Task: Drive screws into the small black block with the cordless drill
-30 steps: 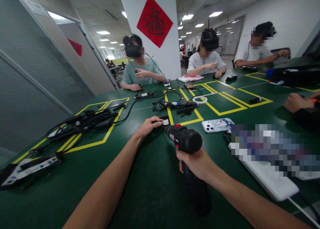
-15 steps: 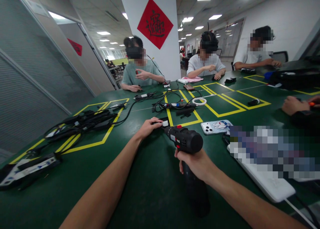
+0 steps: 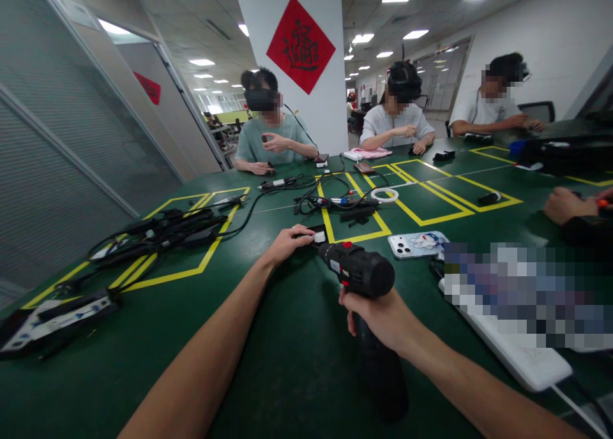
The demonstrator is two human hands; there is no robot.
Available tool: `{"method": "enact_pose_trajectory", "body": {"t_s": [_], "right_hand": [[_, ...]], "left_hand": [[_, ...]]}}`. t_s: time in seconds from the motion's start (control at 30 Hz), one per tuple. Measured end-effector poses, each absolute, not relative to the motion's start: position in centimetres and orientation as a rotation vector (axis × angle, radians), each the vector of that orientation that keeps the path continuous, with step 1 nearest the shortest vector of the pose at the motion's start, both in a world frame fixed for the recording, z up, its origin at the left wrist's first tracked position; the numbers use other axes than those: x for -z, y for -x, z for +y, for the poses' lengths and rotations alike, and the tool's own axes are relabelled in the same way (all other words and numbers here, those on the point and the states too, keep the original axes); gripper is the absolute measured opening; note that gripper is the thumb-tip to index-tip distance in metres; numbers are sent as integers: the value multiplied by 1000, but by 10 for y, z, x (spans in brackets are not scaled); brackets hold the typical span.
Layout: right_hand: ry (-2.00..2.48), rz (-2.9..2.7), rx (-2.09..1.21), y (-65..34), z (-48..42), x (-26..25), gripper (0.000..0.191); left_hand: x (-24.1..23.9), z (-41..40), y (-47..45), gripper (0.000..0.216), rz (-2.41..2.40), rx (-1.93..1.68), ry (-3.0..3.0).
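My right hand [image 3: 376,314] is wrapped round the grip of a black cordless drill [image 3: 359,268] with red buttons. The drill's chuck points forward and left, close to a small white block [image 3: 319,237]. With its fingers closed, my left hand [image 3: 291,244] holds that white block over a flat black piece [image 3: 316,228] on the green table [image 3: 278,337]. Whether the drill's tip touches the block cannot be made out. The fingertips of my left hand partly cover the block and the black piece.
Tangled black cables [image 3: 177,228] and a power strip [image 3: 76,314] lie at the left. Ahead are a white ring [image 3: 384,195] and pen-like tools with cables [image 3: 335,203]. At the right are a phone [image 3: 416,244] and a white slab-like object [image 3: 517,349]. Several people sit around the table.
The whole view has shifted slightly, so things sit a little farther right. Both hands keep their hold, and the drill stays close to the white block.
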State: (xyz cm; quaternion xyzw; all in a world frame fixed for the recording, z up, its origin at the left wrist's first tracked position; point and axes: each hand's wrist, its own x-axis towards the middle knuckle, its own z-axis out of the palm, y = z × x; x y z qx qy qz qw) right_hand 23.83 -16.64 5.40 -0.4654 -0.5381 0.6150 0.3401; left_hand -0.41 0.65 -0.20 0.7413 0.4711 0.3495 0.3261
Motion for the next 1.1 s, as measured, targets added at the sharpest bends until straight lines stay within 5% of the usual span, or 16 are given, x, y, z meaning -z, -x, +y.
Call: {"method": "enact_pose_trajectory", "body": {"t_s": [1.1], "right_hand": [[1139,-1390,-1610,-233,-169,-55,12]], "left_hand": [[7,10,7,31,1214,-952,-1925]]}}
